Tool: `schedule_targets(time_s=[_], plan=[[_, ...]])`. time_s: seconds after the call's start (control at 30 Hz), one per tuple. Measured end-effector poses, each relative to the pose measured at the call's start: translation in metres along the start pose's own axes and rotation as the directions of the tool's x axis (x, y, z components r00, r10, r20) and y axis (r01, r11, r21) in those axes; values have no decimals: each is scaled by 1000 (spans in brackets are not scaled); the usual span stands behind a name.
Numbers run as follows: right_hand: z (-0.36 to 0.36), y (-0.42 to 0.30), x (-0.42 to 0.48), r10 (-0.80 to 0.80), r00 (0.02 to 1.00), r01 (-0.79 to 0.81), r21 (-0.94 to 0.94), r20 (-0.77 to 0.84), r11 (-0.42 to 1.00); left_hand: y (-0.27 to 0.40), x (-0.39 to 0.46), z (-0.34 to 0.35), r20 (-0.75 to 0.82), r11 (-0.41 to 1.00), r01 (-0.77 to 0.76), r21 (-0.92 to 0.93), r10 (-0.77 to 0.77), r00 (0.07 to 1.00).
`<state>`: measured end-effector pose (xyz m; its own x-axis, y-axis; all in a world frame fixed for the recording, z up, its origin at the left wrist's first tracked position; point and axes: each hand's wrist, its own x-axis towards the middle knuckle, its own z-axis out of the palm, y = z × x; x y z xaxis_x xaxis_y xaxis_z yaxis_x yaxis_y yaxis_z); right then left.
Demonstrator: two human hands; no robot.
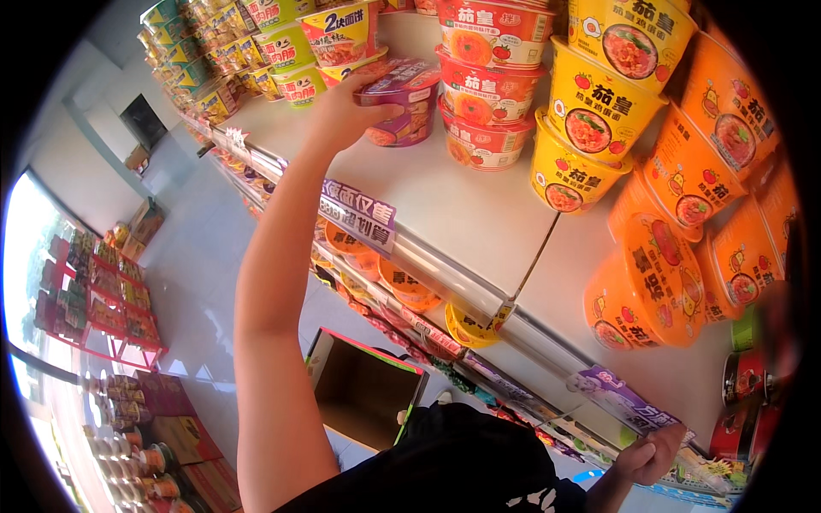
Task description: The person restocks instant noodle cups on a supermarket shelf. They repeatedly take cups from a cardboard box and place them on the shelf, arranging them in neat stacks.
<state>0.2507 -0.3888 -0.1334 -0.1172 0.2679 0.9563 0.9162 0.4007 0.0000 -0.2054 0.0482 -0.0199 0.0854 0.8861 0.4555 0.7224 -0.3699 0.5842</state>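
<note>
My left hand [359,109] grips a purple instant noodle bowl [410,118], its fingers over the lid and its thumb against the near side. The bowl is upright on the white shelf [442,199], between a stack of red-and-white noodle bowls [490,96] and yellow-and-red noodle tubs [340,35]. My right hand [651,455] is low at the shelf's front edge, fingers curled beside a purple printed label strip [625,401]. Whether it holds the edge, I cannot tell. An orange noodle tub [644,288] lies tilted on the shelf, its lid facing forward.
Yellow noodle tubs [580,160] and orange tubs [696,167] stand stacked at right. A clear rail [442,266] runs along the shelf front, above lower shelves of goods. On the floor sits an open cardboard box [362,385]. A red display rack [106,295] stands at left.
</note>
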Motion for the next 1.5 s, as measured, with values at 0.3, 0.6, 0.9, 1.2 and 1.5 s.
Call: schedule_targets(time_s=[0.3,0.6,0.9,1.2,1.5], plan=[[0,-1,0,-59,996,67,-103,72,992,-72,-35,-82,-139,999,32,-30,-36,990],[1,-5,1,-60,995,72,-155,77,985,-83,-28,-84,-405,902,188,390,-15,914],[-1,-4,-9,-25,997,34,-122,79,992,67,-42,12,158,992,-53,-116,71,985],[1,-4,-7,-36,997,40,-68,66,997,72,-19,81,224,946,-55,-321,132,965],[4,-6,-1,-37,998,41,-69,48,997,80,-16,77,338,864,106,-492,77,938]])
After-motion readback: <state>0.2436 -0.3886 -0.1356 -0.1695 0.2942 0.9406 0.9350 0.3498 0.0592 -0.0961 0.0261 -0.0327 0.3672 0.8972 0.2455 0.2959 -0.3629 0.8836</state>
